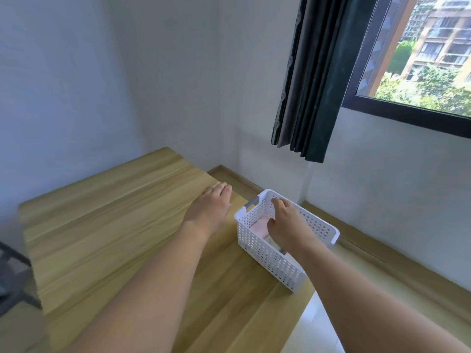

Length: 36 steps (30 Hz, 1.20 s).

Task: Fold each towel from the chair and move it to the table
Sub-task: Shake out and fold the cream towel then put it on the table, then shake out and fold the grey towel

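A pale pink towel [260, 226] lies folded flat on the bottom of a white perforated plastic basket [257, 247]. Only a small patch of it shows, between the near wall of the basket and the person's right wrist; its outline and how many layers it has cannot be made out.

The basket stands on the wooden surface [107, 225] at its right edge, close to the far right corner, with one short end turned toward the wall and the other toward the person. The towel sits in the far half of the basket, directly below the right hand [285, 225] and just to the right of the left hand [211, 207].

The right hand reaches down into the basket from above, fingers bent and spread, the fingertips near the far long rim and the thumb pointing down toward the towel. Whether it touches or grips the cloth cannot be told, since the hand hides what lies under it. The left hand lies palm down on the surface just beside the basket's far left corner, fingers loosely bent and holding nothing.

A dark curtain [313, 80] hangs by the window [420, 59] beyond the basket. A dark chair [12, 273] shows at the left edge of the surface.
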Tool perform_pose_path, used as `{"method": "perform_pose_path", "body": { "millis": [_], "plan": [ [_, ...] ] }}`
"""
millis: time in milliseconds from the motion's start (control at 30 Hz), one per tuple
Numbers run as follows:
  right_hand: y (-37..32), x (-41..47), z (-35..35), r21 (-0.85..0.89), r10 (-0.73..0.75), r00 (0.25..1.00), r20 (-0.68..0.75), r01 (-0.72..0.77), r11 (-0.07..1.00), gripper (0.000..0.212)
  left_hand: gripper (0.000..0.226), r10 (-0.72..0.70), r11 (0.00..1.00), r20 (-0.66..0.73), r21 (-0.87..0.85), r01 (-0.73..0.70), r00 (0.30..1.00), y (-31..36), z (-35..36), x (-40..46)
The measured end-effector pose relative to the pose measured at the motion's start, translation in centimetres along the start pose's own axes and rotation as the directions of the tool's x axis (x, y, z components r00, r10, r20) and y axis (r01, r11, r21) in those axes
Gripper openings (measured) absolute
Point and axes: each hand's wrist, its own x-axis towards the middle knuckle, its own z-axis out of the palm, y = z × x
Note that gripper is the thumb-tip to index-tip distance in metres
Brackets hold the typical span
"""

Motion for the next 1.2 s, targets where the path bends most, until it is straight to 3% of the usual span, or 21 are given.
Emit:
{"method": "perform_pose_path", "body": {
  "millis": [300, 533, 867, 1000, 1200],
  "plan": [
    [-10.2, -4.1, 2.2, -0.021, -0.007, 0.999, -0.037, 0.006, 1.000, 0.036, 0.048, -0.002, 1.000, -0.063, -0.028, 0.000, 0.998, -9.0, -5.0, -6.7],
    [-20.5, -6.9, 6.1, -0.057, 0.022, 0.998, -0.062, -0.026, 0.998, 0.049, 0.050, 0.033, 0.999, -0.069, -0.014, -0.034, 0.997, -18.1, -7.2, -12.4],
    [-36.6, -11.4, 11.0, -0.043, 0.001, 0.987, -0.159, -0.008, 0.999, 0.048, 0.051, 0.136, 0.991, -0.061, 0.025, -0.135, 0.989, -32.5, -12.2, -21.2],
    [-42.8, -11.7, 13.4, -0.030, -0.039, 0.994, -0.101, 0.036, 0.999, 0.054, 0.050, 0.072, 0.997, -0.121, -0.005, -0.073, 0.990, -38.3, -14.0, -24.2],
    [-54.5, -11.9, 19.9, 0.022, -0.075, 0.996, -0.053, 0.076, 0.997, 0.052, 0.049, 0.044, 0.999, -0.086, 0.000, -0.045, 0.995, -50.2, -15.3, -29.3]
  ]
}}
